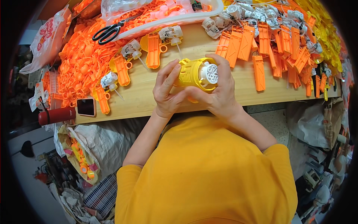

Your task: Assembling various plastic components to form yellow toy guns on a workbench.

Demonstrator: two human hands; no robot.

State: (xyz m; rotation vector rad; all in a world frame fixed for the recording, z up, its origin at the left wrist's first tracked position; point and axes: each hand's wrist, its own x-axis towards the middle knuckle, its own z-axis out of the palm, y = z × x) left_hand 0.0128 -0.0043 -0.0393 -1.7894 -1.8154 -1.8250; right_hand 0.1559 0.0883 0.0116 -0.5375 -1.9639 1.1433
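Note:
Near the table's front edge I hold a yellow plastic toy housing [189,77] between both hands. A white round mechanism [211,74] with several holes shows at its right end. My left hand [166,86] grips the housing's left side, its fingers curled at the top. The right hand [222,89] wraps round the other end, and the two thumbs come together beneath it. Left of my hands lie three yellow shell halves with orange pieces [153,51] and white motor units [130,49] in them, thin white rods sticking out.
Loose orange parts [80,56] are heaped at the left, with black-handled scissors [108,33] by a white tray [167,20]. A phone [86,107] and red bottle [56,116] sit at the front left. Orange boxes [258,72] wired to white motors crowd the right, beside yellow shells [328,37].

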